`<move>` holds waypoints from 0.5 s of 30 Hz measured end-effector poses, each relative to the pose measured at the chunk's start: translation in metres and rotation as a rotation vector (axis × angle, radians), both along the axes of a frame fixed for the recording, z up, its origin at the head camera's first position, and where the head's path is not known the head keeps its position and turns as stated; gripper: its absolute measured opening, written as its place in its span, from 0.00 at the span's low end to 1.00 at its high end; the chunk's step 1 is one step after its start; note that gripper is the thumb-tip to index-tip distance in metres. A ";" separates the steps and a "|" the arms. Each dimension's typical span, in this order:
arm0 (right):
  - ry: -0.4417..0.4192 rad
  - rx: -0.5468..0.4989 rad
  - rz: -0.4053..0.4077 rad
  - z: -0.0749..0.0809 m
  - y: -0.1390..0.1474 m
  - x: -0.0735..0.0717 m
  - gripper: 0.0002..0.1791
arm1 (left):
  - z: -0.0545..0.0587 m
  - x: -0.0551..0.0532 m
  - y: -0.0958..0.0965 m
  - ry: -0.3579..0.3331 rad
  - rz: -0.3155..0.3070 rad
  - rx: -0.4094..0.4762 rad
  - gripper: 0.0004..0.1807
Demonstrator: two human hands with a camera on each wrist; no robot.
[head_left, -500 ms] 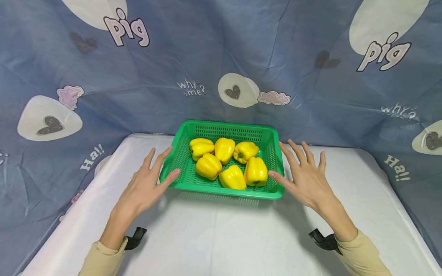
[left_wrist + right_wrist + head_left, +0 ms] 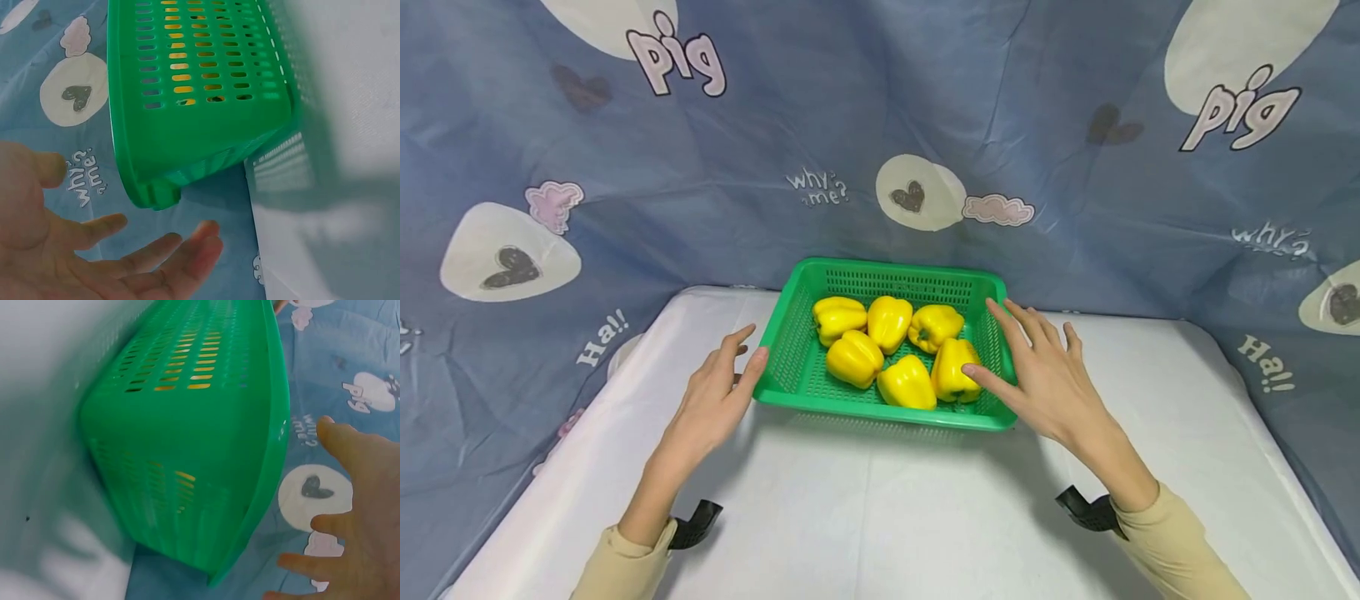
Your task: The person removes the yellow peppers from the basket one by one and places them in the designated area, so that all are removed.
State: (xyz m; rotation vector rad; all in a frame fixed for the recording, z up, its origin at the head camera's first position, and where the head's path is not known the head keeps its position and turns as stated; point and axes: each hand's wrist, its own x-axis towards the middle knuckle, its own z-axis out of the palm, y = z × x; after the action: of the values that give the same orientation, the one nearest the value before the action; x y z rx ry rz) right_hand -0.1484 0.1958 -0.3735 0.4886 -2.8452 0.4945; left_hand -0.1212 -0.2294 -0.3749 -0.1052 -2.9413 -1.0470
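A green perforated plastic basket (image 2: pixel 880 412) stands at the table's far side, holding several yellow bell peppers (image 2: pixel 907 383). Just outside its left end, my left hand (image 2: pixel 703 408) has its fingers loosely bent and the thumb toward the rim. In the left wrist view, a gap shows between the left fingers (image 2: pixel 87 232) and the basket wall. My right hand (image 2: pixel 1052 387) spreads across the right rim, its thumb overlapping the nearest pepper in the head view. From the right wrist, the fingers (image 2: pixel 325 565) appear extended beside the basket's rim. Neither hand holds anything.
A white cloth (image 2: pixel 865 517) covers the table. Behind it hangs a blue printed curtain (image 2: pixel 880 100), close to the basket's back edge. Black wrist mounts (image 2: pixel 698 525) project from both sleeves.
The right hand has moved left, over the basket's right rim. My left fingers have bent more and drawn slightly back from the left end. Basket and peppers stay in place.
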 end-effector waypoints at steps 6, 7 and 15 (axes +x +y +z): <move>0.007 0.016 0.025 0.000 -0.010 -0.001 0.51 | 0.000 0.001 0.002 0.004 0.024 -0.009 0.39; 0.005 0.016 0.030 0.000 -0.012 -0.001 0.51 | 0.000 0.001 0.003 0.010 0.031 -0.013 0.39; 0.004 0.026 0.057 -0.002 -0.025 0.000 0.51 | -0.006 0.005 0.002 0.056 0.086 -0.014 0.37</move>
State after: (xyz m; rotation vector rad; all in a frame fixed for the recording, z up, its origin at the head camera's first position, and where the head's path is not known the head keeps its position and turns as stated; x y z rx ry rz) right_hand -0.1485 0.1703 -0.3760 0.5760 -2.8442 0.4667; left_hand -0.1160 -0.2279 -0.3812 -0.0076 -2.8754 -0.9964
